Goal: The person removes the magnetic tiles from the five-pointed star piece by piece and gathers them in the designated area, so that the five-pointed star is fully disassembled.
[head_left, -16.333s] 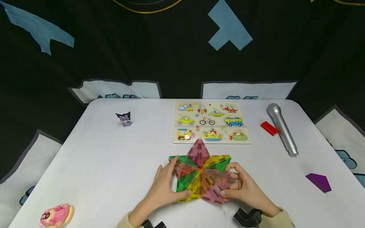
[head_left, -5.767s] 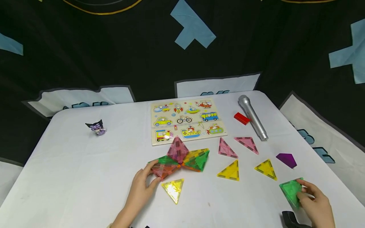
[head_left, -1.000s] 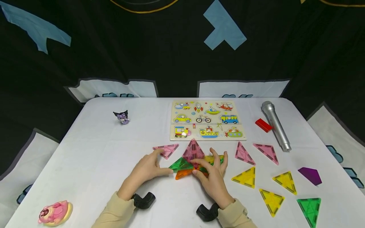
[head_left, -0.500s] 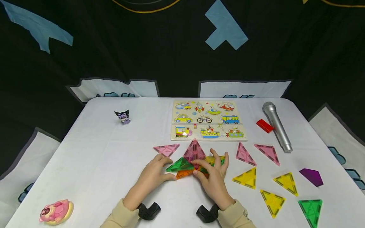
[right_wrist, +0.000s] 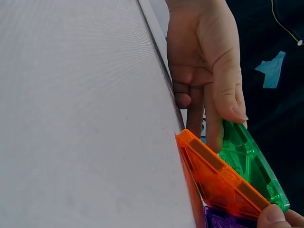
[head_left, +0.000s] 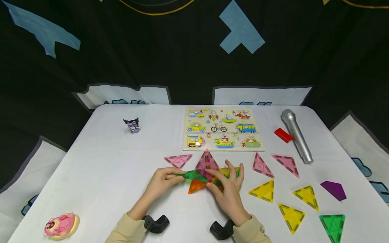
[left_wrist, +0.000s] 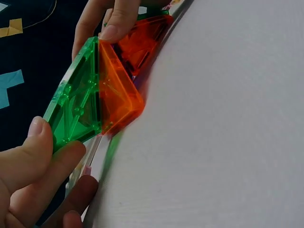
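A cluster of translucent magnetic tiles stands mid-table, with a pink peak (head_left: 206,162) at the back and yellow and green tiles on its right. My left hand (head_left: 162,182) pinches the outer corner of a green triangular tile (left_wrist: 76,107) between thumb and fingers. Against that tile leans an orange tile (left_wrist: 118,102), the two meeting along one edge. At the middle of the cluster, my right hand (head_left: 229,194) pinches the tile tips with thumb and forefinger, its other fingers spread over the right side. A purple tile (right_wrist: 225,219) shows under the orange one in the right wrist view.
Loose pink (head_left: 287,164), yellow (head_left: 291,217) and green (head_left: 333,225) triangles lie at right, beside a purple piece (head_left: 335,190). Another pink triangle (head_left: 179,161) lies behind my left hand. Behind are a puzzle board (head_left: 223,130), microphone (head_left: 299,138), red block (head_left: 283,135) and figurine (head_left: 132,125).
Several pink, yellow and green tiles have come off the cluster onto the table. In the last half second my left hand closes on the green tile's corner and tilts it; my right hand stays.
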`<act>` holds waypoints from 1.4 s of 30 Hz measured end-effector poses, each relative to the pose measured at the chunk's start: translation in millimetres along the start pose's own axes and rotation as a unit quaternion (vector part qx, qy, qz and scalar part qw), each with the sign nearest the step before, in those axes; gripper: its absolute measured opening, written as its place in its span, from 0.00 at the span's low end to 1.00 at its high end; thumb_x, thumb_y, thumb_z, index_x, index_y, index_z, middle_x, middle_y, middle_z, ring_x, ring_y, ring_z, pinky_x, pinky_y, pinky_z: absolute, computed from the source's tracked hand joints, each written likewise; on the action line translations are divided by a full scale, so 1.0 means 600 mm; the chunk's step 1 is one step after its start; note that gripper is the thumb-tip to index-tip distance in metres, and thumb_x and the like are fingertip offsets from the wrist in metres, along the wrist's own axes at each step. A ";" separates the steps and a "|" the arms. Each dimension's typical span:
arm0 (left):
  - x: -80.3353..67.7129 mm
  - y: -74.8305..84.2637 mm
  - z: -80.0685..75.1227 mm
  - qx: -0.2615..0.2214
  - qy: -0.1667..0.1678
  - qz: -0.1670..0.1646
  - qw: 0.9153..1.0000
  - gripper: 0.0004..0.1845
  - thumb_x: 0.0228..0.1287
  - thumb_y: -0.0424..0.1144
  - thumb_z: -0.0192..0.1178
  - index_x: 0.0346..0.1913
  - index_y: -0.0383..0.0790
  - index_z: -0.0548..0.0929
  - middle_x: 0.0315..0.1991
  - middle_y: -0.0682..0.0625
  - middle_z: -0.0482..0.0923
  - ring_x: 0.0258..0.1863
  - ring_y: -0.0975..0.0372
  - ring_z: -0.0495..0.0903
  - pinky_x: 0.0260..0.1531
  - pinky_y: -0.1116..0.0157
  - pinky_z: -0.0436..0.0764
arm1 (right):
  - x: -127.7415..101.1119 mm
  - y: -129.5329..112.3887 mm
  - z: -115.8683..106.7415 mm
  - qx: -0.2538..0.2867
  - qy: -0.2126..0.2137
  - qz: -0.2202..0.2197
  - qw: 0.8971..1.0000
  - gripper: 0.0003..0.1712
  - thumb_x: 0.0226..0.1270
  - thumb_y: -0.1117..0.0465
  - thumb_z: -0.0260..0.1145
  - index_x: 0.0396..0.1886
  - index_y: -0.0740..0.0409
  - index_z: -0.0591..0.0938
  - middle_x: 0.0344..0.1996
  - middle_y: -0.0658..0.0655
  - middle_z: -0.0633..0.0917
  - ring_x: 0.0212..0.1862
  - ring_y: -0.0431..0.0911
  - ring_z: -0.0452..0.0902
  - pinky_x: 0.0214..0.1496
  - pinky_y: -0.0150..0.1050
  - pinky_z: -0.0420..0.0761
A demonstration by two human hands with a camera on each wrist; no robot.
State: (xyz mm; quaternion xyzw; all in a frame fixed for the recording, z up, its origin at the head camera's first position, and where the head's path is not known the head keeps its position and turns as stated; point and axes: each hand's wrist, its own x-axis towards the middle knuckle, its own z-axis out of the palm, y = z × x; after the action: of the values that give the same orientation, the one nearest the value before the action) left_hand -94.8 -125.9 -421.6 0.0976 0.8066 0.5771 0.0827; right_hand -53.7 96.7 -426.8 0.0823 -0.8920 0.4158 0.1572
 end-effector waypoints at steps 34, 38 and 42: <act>-0.007 -0.023 -0.155 0.163 0.112 -0.042 0.979 0.15 0.59 0.34 0.60 0.49 0.36 0.80 0.39 0.41 0.77 0.30 0.60 0.71 0.29 0.65 0.69 | -0.004 -0.008 -0.006 -0.002 -0.009 0.015 1.000 0.19 0.52 0.58 0.69 0.46 0.44 0.82 0.64 0.68 0.54 0.63 0.65 0.20 0.54 0.71 0.33; -0.002 -0.010 -0.125 0.224 0.151 0.021 0.963 0.17 0.53 0.35 0.66 0.47 0.35 0.81 0.41 0.39 0.75 0.34 0.52 0.71 0.32 0.60 0.69 | -0.004 -0.008 -0.006 -0.003 -0.007 0.017 1.000 0.19 0.52 0.58 0.70 0.46 0.44 0.82 0.64 0.68 0.54 0.64 0.65 0.20 0.54 0.71 0.34; -0.004 0.013 -0.054 0.262 0.088 0.097 0.956 0.27 0.40 0.45 0.73 0.45 0.38 0.80 0.35 0.45 0.73 0.33 0.56 0.68 0.33 0.60 0.68 | -0.004 -0.009 -0.004 -0.008 -0.005 0.016 1.000 0.19 0.52 0.59 0.70 0.47 0.44 0.82 0.64 0.68 0.54 0.64 0.65 0.21 0.54 0.71 0.34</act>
State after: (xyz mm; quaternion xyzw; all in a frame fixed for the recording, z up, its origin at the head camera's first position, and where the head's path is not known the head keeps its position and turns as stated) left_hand -99.8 -153.8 -403.9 0.1424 0.9202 0.3573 -0.0729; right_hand -49.7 95.4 -422.3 0.0685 -0.8971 0.4112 0.1466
